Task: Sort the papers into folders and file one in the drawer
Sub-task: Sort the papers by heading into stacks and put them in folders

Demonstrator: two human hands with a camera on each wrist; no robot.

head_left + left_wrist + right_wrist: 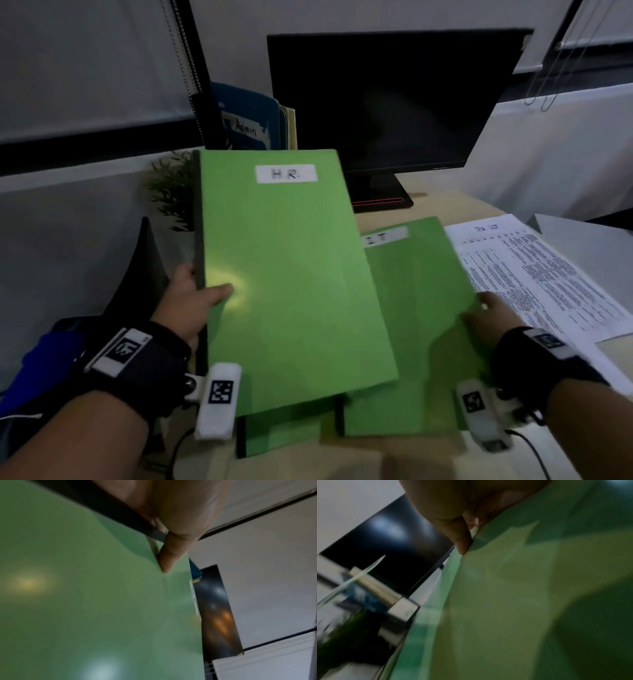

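Behind the desk [442,205] stands a dark monitor [387,102], the landmark. Left of it is a plant [171,188]. Below it, the left hand [191,305] pinches the spine of the HR folder [291,274], lifted. Right of that, the right hand [489,318] grips the IT folder [421,308] by its edge. Furthest right, below the monitor's corner, lies a printed sheet [537,274].

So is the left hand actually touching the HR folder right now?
Touching. In the head view the left hand grips the HR folder at its dark spine, thumb on the cover; the left wrist view shows the thumb pressed against the green cover.
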